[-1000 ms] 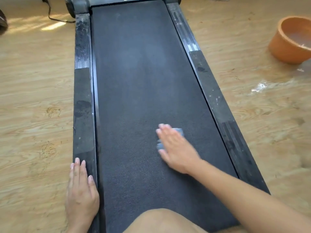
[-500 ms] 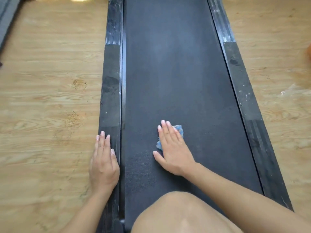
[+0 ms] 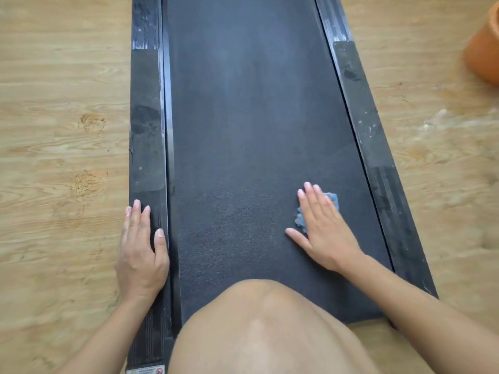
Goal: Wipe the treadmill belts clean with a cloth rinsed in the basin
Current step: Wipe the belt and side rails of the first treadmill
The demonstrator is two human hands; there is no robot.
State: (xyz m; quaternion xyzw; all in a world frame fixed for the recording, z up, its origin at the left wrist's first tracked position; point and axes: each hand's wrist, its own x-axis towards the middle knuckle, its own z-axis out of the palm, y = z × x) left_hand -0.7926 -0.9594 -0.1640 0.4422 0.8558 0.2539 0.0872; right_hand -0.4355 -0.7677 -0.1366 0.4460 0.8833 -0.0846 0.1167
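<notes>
- Fingers (image 3: 314,201) of right hand (image 3: 325,233) straight, close together, thumb splayed — pressing blue cloth (image 3: 333,198) flat on belt (image 3: 243,103), four o'clock.
- Left hand (image 3: 140,255) flat, fingers together, on side rail (image 3: 147,117), eight o'clock.
- Basin (image 3: 483,52) at two o'clock, well apart.
- May slide off the bunched cloth — nothing pinching it.
</notes>
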